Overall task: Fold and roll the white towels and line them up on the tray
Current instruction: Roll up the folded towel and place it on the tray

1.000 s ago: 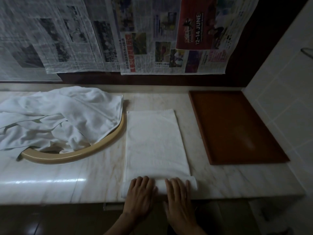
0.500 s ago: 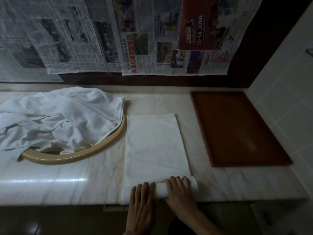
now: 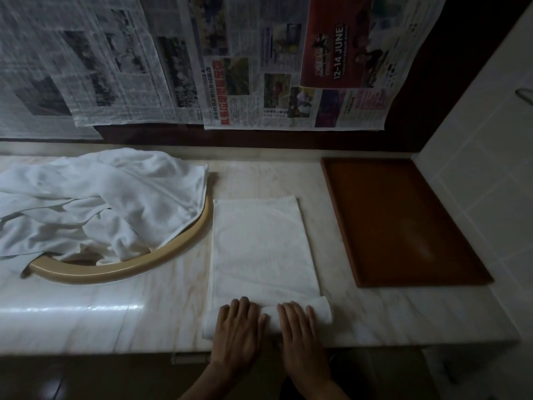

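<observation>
Left hand (image 3: 236,327): palm down on the rolled near end of the towel, fingers straight and together, pressing, not gripping
Right hand (image 3: 300,330): flat on the same roll just beside the left hand, fingers straight and slightly spread, holding nothing
Roll (image 3: 320,311): lies crosswise at the near edge of the table, its right end showing past the right hand, its left end past the left hand
Towel (image 3: 261,243): white, folded into a long strip, flat on the table from the roll to the far end, between the sink and the tray
Table (image 3: 86,310): pale marble, glossy, with a bright glare to the left of the hands
Sink (image 3: 161,259): tan curved rim set in the table at left, just beside the towel's left edge
Pile (image 3: 95,197): loose white towels heaped over the sink, draped across its far rim
Tray (image 3: 403,220): brown, rectangular, flat on the table at right, apart from the towel, nothing in it
Tiles (image 3: 484,180): white wall at far right, beside the tray
Newspapers (image 3: 202,59): sheets hung across the dark back wall, 1 with a red advert reading 12-14 JUNE
</observation>
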`<action>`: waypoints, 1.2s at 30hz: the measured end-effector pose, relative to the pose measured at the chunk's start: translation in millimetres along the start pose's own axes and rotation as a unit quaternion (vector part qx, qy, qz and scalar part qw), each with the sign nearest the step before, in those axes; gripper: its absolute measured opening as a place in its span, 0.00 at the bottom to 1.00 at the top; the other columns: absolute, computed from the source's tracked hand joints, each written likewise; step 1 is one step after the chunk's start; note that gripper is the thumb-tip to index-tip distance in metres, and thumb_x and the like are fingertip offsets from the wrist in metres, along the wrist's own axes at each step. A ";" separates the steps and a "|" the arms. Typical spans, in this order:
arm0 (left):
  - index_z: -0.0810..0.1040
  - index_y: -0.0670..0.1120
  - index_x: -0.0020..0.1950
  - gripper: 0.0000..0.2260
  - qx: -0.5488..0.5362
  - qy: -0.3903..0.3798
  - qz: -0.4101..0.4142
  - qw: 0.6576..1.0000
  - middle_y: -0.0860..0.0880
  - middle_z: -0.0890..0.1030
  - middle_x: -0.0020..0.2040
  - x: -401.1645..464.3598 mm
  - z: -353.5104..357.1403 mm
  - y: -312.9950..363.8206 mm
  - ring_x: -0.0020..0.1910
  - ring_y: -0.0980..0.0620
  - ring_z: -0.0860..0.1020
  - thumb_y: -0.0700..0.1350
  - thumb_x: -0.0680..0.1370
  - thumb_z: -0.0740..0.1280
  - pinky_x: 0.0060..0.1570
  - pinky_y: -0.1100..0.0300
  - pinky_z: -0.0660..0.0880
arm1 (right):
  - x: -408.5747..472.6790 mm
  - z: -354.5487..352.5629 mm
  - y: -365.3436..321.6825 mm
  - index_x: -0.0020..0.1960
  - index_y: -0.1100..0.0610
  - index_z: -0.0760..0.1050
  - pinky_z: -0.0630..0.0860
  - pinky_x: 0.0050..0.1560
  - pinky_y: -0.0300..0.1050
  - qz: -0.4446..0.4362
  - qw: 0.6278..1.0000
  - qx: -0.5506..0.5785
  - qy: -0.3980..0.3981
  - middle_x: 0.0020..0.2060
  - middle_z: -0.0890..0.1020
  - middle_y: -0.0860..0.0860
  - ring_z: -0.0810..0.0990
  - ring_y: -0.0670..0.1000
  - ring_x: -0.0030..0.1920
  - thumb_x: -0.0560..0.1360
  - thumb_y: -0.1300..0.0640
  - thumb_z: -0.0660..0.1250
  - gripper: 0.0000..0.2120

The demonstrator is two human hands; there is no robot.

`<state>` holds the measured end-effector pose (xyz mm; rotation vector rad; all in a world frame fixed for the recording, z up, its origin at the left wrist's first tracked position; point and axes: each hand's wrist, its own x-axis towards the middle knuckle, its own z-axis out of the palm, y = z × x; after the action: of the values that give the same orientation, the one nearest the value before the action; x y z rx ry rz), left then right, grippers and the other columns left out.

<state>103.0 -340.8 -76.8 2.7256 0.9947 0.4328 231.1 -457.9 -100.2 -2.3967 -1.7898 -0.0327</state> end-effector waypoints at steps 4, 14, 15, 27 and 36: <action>0.74 0.46 0.64 0.17 -0.002 0.010 0.000 1.000 0.45 0.75 0.58 -10.0 7.6 0.2 0.54 0.46 0.75 0.51 0.79 0.59 0.59 0.47 0.72 | 26.8 -0.6 4.5 0.64 0.59 0.76 0.63 0.67 0.59 0.001 1.000 -0.022 -0.004 0.58 0.82 0.58 0.81 0.59 0.58 0.77 0.52 0.54 0.22; 0.70 0.40 0.68 0.20 0.012 0.055 0.057 0.997 0.39 0.80 0.61 -49.4 27.1 -7.3 0.62 0.41 0.71 0.44 0.78 0.56 0.71 0.49 0.56 | 30.5 -39.2 1.7 0.49 0.51 0.80 0.80 0.50 0.48 -0.034 0.991 0.018 -0.129 0.45 0.81 0.49 0.80 0.51 0.43 0.56 0.41 0.80 0.26; 0.71 0.41 0.66 0.20 0.011 0.049 0.060 0.997 0.40 0.79 0.60 -46.3 24.7 -7.3 0.60 0.42 0.73 0.45 0.75 0.58 0.69 0.49 0.59 | 29.7 -40.1 1.2 0.54 0.52 0.79 0.77 0.55 0.49 -0.027 0.991 0.027 -0.129 0.49 0.80 0.50 0.80 0.52 0.48 0.60 0.41 0.78 0.26; 0.77 0.49 0.51 0.13 -0.005 -0.031 0.061 0.998 0.50 0.76 0.48 11.9 -10.0 -12.6 0.44 0.50 0.74 0.55 0.74 0.60 0.45 0.53 0.74 | 22.4 -17.7 -11.7 0.65 0.60 0.77 0.61 0.68 0.63 0.027 0.993 0.000 -0.111 0.62 0.80 0.60 0.77 0.61 0.63 0.74 0.43 0.55 0.29; 0.72 0.41 0.71 0.24 0.028 0.053 0.085 0.995 0.41 0.76 0.67 -56.3 28.4 -17.0 0.68 0.40 0.71 0.43 0.75 0.60 0.72 0.42 0.58 | 30.3 -29.2 -4.9 0.53 0.52 0.78 0.64 0.58 0.55 -0.029 0.998 0.008 -0.054 0.46 0.80 0.51 0.80 0.54 0.44 0.62 0.44 0.69 0.22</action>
<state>61.6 -367.5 -119.7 2.8766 0.8138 0.5935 237.2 -431.6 -67.5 -2.3779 -1.8970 0.1062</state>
